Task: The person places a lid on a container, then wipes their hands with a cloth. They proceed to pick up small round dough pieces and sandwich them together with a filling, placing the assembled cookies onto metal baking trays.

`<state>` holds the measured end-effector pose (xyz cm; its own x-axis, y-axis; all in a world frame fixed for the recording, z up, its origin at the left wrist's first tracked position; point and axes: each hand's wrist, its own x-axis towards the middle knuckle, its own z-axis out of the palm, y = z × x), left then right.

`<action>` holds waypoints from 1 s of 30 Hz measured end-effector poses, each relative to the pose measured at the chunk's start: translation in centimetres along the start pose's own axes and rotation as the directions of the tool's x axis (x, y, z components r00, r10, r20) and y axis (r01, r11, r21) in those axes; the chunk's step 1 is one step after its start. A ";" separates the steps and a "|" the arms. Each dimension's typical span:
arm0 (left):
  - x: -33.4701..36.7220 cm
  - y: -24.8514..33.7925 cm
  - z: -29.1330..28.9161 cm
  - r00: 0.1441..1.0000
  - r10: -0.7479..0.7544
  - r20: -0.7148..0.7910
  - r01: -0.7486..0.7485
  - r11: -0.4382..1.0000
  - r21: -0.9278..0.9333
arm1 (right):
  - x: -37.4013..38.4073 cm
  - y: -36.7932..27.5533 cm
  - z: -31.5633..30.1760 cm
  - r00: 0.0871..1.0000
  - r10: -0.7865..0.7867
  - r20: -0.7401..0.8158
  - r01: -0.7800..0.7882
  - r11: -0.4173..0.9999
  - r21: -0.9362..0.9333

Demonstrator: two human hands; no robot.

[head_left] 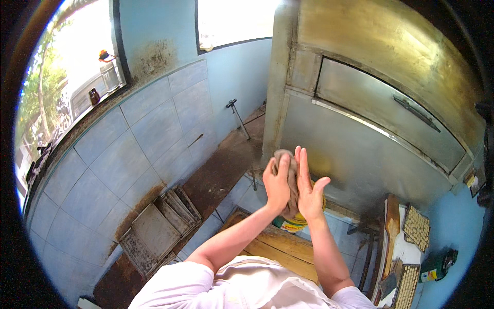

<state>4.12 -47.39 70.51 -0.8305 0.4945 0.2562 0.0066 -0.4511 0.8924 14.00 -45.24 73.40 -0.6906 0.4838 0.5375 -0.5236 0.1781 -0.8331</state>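
A crumpled brown cloth (293,198) hangs between my two raised hands, in front of my chest. My left hand (278,186) is closed on it, fingers bent over its upper part. My right hand (310,194) is held flat with straight fingers and the thumb out to the side, its palm against or very close to the cloth. Behind and below the hands is a yellow and green container (294,225), partly hidden by the cloth and the right wrist.
A large metal oven (350,139) with a handled door fills the far right. Dark, worn baking trays (154,229) lie on the ledge at left. Trays of small round pieces (417,227) and a wooden paddle (392,221) stand at right. A wooden bench (288,247) is below my arms.
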 end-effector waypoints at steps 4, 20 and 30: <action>5.2 2.1 -0.5 0.994 0.106 0.017 -0.105 0.994 -0.019 | -2.6 1.4 1.8 0.999 0.048 -0.010 -0.044 0.971 0.233; 2.5 0.4 -3.2 0.940 0.191 0.281 -0.335 0.662 0.671 | -3.5 2.4 -3.4 0.830 0.523 0.192 -0.236 0.642 -0.730; 2.1 -2.9 -7.5 0.827 -0.449 0.339 0.553 0.758 -0.345 | 0.6 5.2 2.2 0.969 0.179 0.173 -0.202 0.160 0.966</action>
<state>-1.87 -50.63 65.67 -0.5007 0.8633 -0.0631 -0.6470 -0.3247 0.6899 9.73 -45.88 69.66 -0.8489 0.3522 0.3941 -0.4261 -0.8972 -0.1159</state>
